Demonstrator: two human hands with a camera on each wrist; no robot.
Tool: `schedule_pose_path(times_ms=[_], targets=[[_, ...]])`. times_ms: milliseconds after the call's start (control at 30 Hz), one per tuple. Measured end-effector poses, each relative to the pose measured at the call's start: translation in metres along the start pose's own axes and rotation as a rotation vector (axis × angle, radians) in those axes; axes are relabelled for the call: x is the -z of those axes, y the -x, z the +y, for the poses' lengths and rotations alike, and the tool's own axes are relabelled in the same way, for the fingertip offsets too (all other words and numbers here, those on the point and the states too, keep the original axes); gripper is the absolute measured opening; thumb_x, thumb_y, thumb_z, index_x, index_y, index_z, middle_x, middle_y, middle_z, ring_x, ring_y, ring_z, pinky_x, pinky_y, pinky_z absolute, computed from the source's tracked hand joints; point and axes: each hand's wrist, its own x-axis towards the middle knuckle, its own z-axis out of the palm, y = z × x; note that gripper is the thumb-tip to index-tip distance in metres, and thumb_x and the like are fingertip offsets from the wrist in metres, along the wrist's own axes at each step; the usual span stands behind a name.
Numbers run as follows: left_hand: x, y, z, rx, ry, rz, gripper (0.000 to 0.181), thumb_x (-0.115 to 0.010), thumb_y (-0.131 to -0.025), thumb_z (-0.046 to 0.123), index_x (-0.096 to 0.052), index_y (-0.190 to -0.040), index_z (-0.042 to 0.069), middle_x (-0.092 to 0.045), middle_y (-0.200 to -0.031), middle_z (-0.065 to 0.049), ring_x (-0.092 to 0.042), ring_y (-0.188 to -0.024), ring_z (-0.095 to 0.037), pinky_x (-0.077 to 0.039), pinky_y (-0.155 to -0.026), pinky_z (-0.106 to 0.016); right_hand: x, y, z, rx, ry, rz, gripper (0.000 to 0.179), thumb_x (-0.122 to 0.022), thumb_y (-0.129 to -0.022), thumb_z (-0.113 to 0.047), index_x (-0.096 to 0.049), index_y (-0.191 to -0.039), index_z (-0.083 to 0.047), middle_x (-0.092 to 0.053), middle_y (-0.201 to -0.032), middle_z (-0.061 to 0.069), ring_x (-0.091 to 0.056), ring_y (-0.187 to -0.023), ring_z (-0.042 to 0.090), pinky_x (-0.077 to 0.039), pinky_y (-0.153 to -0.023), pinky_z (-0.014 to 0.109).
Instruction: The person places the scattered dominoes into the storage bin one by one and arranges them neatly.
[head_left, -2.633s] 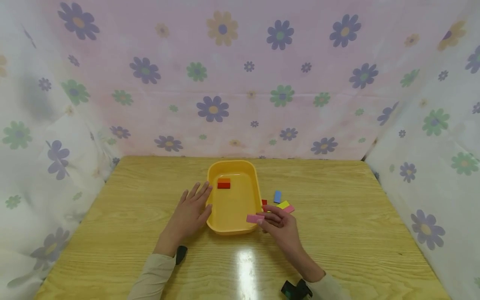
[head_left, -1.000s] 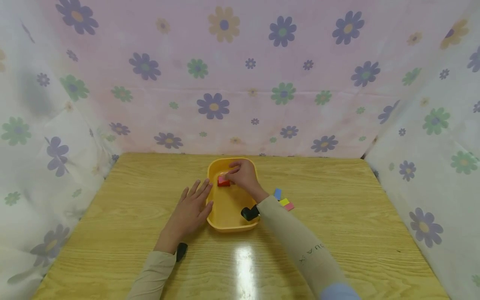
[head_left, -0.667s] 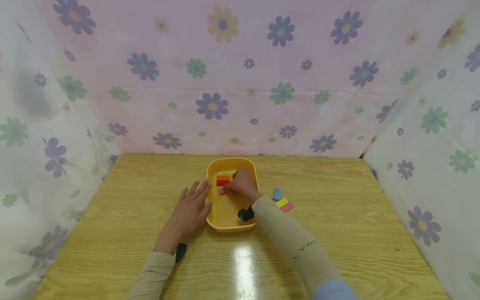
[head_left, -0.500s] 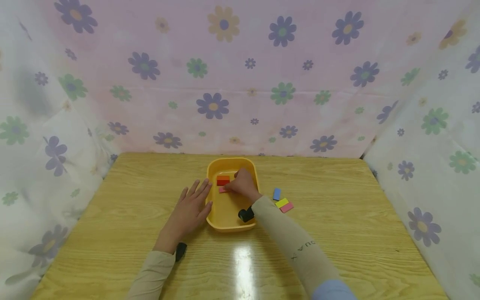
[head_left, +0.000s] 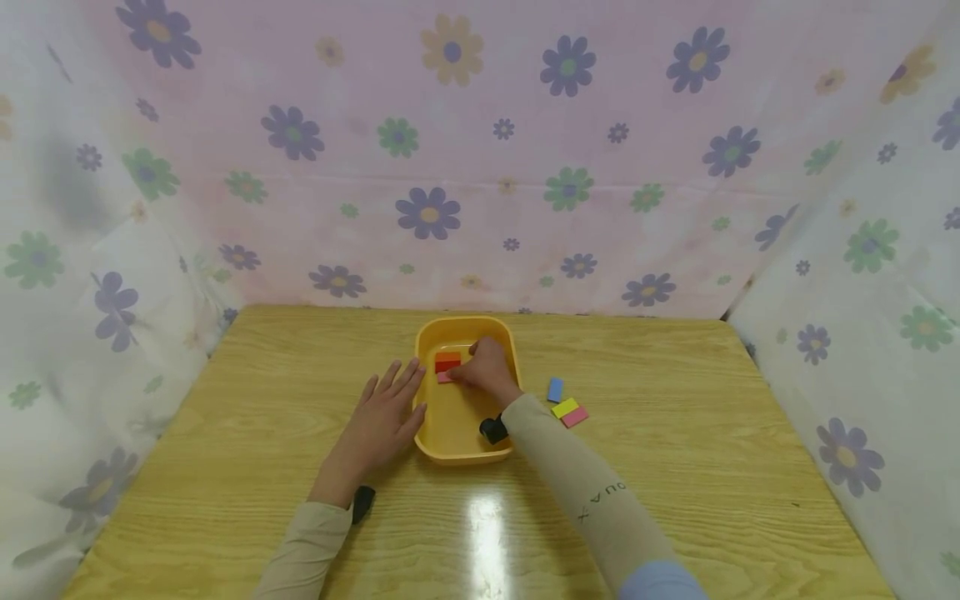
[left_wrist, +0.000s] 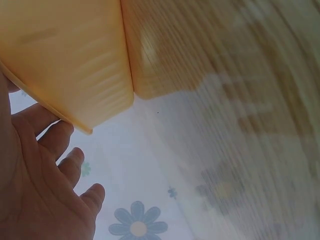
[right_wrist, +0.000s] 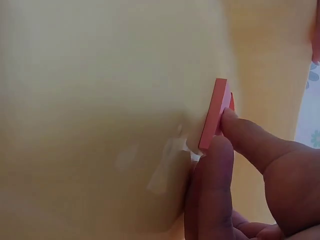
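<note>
A shallow yellow plastic tray (head_left: pixel 465 433) stands on the wooden table. Toward its far left inside sit an orange block (head_left: pixel 448 357) and a red block (head_left: pixel 447 367), side by side. My right hand (head_left: pixel 487 368) reaches into the tray and pinches a thin, flat pink block (right_wrist: pixel 214 115) between thumb and fingertips. In the head view that pink block lies right along the near side of the red one, partly covered by the fingers. My left hand (head_left: pixel 382 421) rests its extended fingers on the tray's left rim; the left wrist view shows these fingers (left_wrist: pixel 57 137) at the edge.
Right of the tray lie a blue block (head_left: pixel 555 390), a yellow block (head_left: pixel 565 408) and another pink block (head_left: pixel 575 417), all flat on the table (head_left: pixel 712 467). Flowered cloth (head_left: pixel 480 167) surrounds the table at the back and both sides.
My right hand has carried the pink block from the tray's right side into it, over the orange and red blocks, then back to their near side and slightly up against the red. The left hand stays put.
</note>
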Motion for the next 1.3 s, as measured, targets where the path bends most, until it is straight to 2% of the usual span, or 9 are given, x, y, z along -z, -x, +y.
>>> schedule_pose_path(times_ms=[233, 600, 733, 800, 900, 1067, 1133, 1200, 1300], targets=[[0.000, 0.000, 0.000, -0.007, -0.016, 0.008, 0.060, -0.054, -0.105, 0.031, -0.038, -0.157, 0.006, -0.031, -0.166, -0.008, -0.022, -0.155, -0.036, -0.020, -0.121, -0.065, -0.001, -0.001, 0.002, 0.010, -0.018, -0.007, 0.060, -0.087, -0.081, -0.022, -0.057, -0.123, 0.008, -0.063, -0.076, 0.011, -0.059, -0.057, 0.017, -0.054, -0.065, 0.028], [0.000, 0.001, 0.000, -0.007, 0.007, 0.016, 0.060, -0.053, -0.105, 0.031, -0.038, -0.157, 0.007, -0.030, -0.166, -0.007, -0.021, -0.155, -0.035, -0.017, -0.123, -0.064, 0.001, 0.002, 0.000, 0.045, 0.022, 0.016, 0.055, -0.085, -0.084, -0.026, -0.058, -0.118, 0.008, -0.061, -0.080, 0.011, -0.058, -0.067, 0.019, -0.055, -0.073, 0.031], [0.000, 0.001, 0.000, -0.009, 0.004, 0.016, 0.060, -0.053, -0.105, 0.031, -0.038, -0.157, 0.007, -0.031, -0.166, -0.008, -0.022, -0.155, -0.036, -0.018, -0.122, -0.065, 0.004, 0.000, -0.002, 0.027, -0.012, 0.008, 0.030, -0.074, -0.093, -0.024, -0.060, -0.086, 0.001, -0.054, -0.059, 0.004, -0.052, -0.051, 0.016, -0.045, -0.053, 0.024], [0.000, 0.001, 0.000, -0.004, 0.007, 0.008, 0.060, -0.053, -0.105, 0.032, -0.037, -0.158, 0.007, -0.030, -0.166, -0.007, -0.021, -0.155, -0.036, -0.017, -0.122, -0.064, 0.006, -0.002, -0.002, 0.013, -0.046, -0.010, 0.038, -0.067, -0.098, -0.023, -0.053, -0.068, -0.005, -0.049, -0.050, 0.002, -0.049, -0.044, 0.015, -0.039, -0.045, 0.023], [0.000, 0.001, 0.000, 0.005, 0.008, -0.008, 0.060, -0.052, -0.106, 0.033, -0.036, -0.158, 0.009, -0.028, -0.167, -0.006, -0.020, -0.156, -0.034, -0.016, -0.123, -0.064, 0.011, -0.002, -0.002, -0.013, -0.111, -0.051, 0.049, -0.061, -0.102, -0.022, -0.047, -0.057, -0.009, -0.047, -0.047, 0.002, -0.052, -0.041, 0.015, -0.045, -0.042, 0.024], [0.001, 0.001, 0.000, 0.001, 0.000, 0.004, 0.060, -0.054, -0.105, 0.031, -0.038, -0.158, 0.008, -0.030, -0.166, -0.008, -0.022, -0.155, -0.036, -0.017, -0.122, -0.065, 0.026, 0.008, -0.010, -0.024, -0.292, -0.098, 0.019, -0.061, -0.102, -0.015, -0.064, -0.099, 0.003, -0.067, -0.089, 0.015, -0.073, -0.072, 0.027, -0.063, -0.068, 0.031], [0.002, 0.001, 0.001, -0.005, -0.001, 0.012, 0.060, -0.055, -0.104, 0.031, -0.038, -0.157, 0.007, -0.032, -0.166, -0.009, -0.023, -0.154, -0.038, -0.017, -0.121, -0.066, 0.035, 0.014, -0.015, -0.008, -0.400, -0.115, 0.027, -0.059, -0.103, -0.013, -0.061, -0.120, 0.008, -0.065, -0.110, 0.023, -0.074, -0.090, 0.037, -0.063, -0.075, 0.034], [0.002, 0.001, 0.002, -0.003, 0.006, 0.010, 0.060, -0.055, -0.104, 0.031, -0.039, -0.157, 0.007, -0.031, -0.166, -0.009, -0.023, -0.154, -0.037, -0.017, -0.122, -0.065, 0.044, 0.020, -0.020, 0.020, -0.483, -0.116, 0.033, -0.057, -0.104, -0.013, -0.058, -0.128, 0.009, -0.063, -0.117, 0.026, -0.072, -0.100, 0.041, -0.063, -0.077, 0.035], [0.002, 0.000, 0.002, 0.004, 0.004, -0.002, 0.060, -0.054, -0.105, 0.031, -0.038, -0.157, 0.007, -0.030, -0.166, -0.008, -0.021, -0.155, -0.037, -0.016, -0.122, -0.065, 0.059, 0.029, -0.025, 0.074, -0.556, -0.095, 0.034, -0.057, -0.105, -0.015, -0.059, -0.129, 0.009, -0.063, -0.110, 0.023, -0.073, -0.094, 0.038, -0.063, -0.075, 0.034]])
